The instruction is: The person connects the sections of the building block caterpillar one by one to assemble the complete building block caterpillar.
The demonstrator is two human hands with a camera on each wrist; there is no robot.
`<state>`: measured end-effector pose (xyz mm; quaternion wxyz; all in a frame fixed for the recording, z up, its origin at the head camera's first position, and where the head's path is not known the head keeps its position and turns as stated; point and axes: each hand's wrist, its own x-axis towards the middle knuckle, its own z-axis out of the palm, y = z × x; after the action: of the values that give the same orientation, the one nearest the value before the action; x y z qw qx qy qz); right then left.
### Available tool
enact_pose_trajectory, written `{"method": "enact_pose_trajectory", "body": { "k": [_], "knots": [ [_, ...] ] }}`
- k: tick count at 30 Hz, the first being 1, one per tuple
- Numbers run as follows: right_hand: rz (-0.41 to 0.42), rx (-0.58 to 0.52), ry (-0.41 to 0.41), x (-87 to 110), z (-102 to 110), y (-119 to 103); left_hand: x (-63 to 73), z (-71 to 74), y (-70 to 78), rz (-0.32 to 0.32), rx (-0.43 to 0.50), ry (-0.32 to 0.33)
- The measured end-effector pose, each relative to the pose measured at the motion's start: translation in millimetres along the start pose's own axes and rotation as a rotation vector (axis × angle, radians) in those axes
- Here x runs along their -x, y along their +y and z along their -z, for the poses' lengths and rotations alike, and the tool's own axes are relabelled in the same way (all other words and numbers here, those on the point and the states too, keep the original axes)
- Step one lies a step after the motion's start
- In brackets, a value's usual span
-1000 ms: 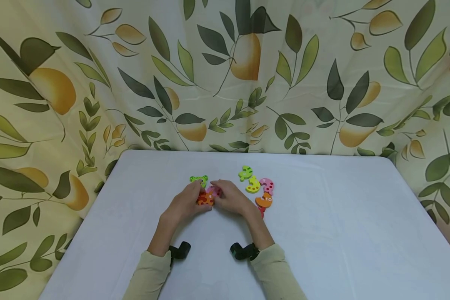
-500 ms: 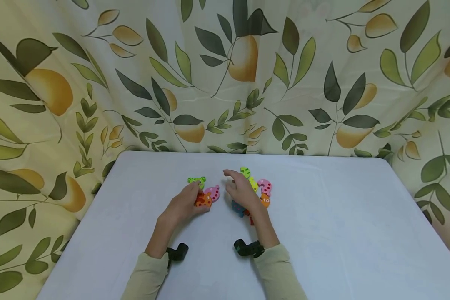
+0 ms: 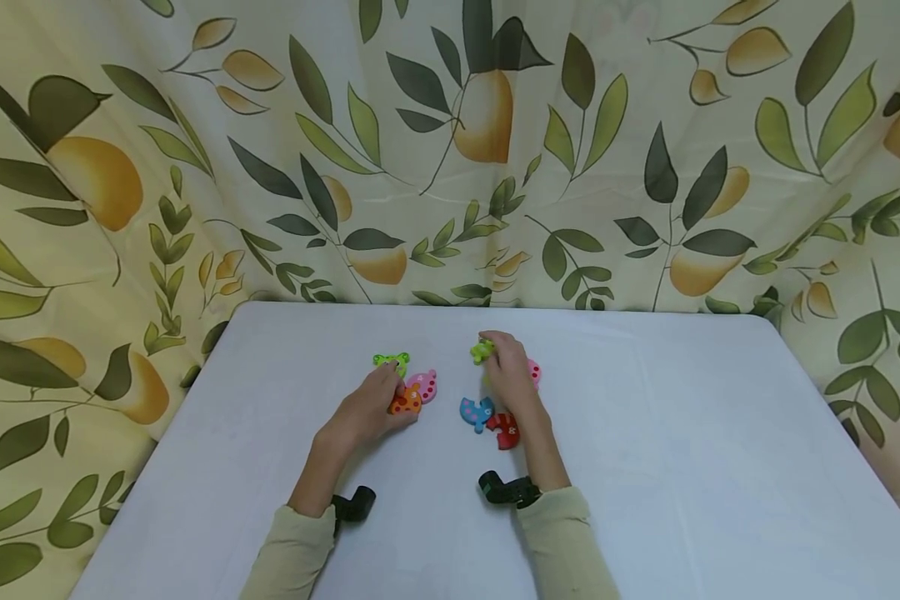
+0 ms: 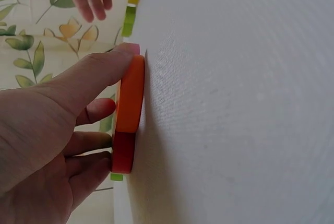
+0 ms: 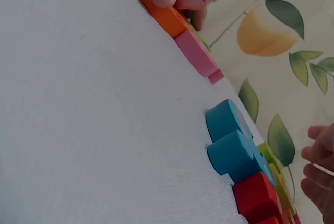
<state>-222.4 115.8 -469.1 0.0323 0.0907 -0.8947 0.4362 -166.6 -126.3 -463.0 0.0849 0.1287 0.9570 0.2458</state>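
My left hand grips an orange spotted animal-shaped block, thumb on its near side and fingers round the far side. A red part sits against the orange block under those fingers. Pink and green animal blocks lie touching this group. My right hand hovers over the right group, fingers loosely bent and fingertips beside a light green block. Blue and red blocks lie below its wrist. A yellow block is mostly hidden under the hand in the head view.
Another pink block peeks out right of the right hand. The blocks lie on a white-covered table. A leaf-and-fruit patterned curtain hangs behind it. A small black camera is strapped on each wrist.
My right hand has left the pink block of the left group and moved right and back over the right group, uncovering the blue block. The left hand stays on the orange block.
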Motion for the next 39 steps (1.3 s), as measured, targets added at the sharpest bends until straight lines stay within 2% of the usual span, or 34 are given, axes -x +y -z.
{"method": "enact_pose_trajectory", "body": {
  "k": [6, 13, 21, 32, 39],
  "knots": [
    [0.016, 0.010, 0.032, -0.7, -0.4, 1.9, 0.7, 0.9, -0.6, -0.009, -0.018, -0.001],
    [-0.078, 0.007, -0.040, -1.4, -2.1, 3.4, -2.0, -0.4, -2.5, -0.031, -0.037, 0.016],
    [-0.111, 0.012, -0.058, -3.5, -1.3, 2.6, -2.3, 1.3, -3.2, -0.032, -0.023, 0.019],
    [-0.096, 0.018, -0.046, -3.7, -2.7, 3.6, -0.8, 2.6, -1.4, -0.026, -0.020, 0.023],
    [-0.085, 0.017, -0.006, -1.5, -4.9, 5.6, -0.2, 0.9, -1.7, -0.013, -0.011, 0.010]
  ]
}}
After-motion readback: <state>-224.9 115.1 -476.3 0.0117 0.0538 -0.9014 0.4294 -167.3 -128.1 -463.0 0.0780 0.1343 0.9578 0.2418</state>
